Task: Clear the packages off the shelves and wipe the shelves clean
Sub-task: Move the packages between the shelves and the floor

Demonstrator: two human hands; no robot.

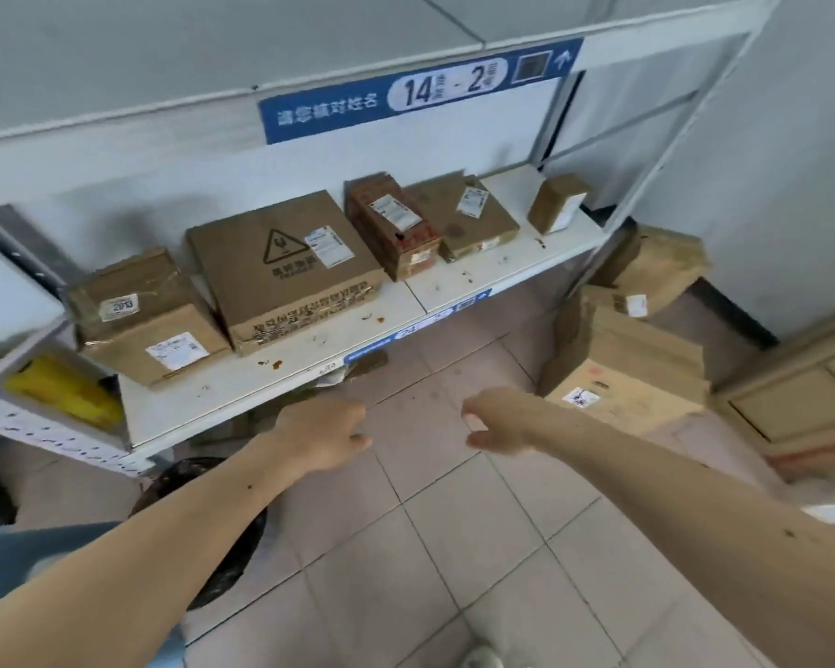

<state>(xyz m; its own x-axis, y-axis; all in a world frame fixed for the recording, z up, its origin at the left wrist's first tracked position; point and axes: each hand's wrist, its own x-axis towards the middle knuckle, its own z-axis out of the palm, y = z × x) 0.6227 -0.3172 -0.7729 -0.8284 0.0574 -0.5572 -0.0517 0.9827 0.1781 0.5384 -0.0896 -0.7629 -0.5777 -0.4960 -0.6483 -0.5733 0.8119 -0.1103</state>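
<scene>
Packages on shelf: six cardboard packages stand in a row on the white shelf (280, 388), all beyond the person's hands.
Taped box (136, 294): far left of the row, wrapped in clear tape, a "2013" sticker on its near face.
Labelled box (165, 349): just in front of the taped box, touching it.
Large flat carton (280, 267): middle of the shelf, a warning triangle printed on top and a white label at its right.
Reddish-brown box (391, 224): right of the flat carton, close against it.
Flat brown parcel (473, 219): right of the reddish box, partly behind it.
Small box (557, 202): far right end, standing apart from the others.
Shelf surface: brown spots and crumbs lie along the near edge.
Floor pile (623, 359): more cardboard boxes stacked on the tiled floor at the right, beside the shelf's end.
Blue sign (415, 91): on the upper shelf rail, reading "14 - 2".
Yellow object (63, 390): on a lower level at the left.
Left hand (324, 433): in the air just below the shelf's near edge, fingers loosely curled, holding nothing.
Right hand (500, 419): over the floor tiles, near the left hand, fingers loosely curled, holding nothing.
</scene>
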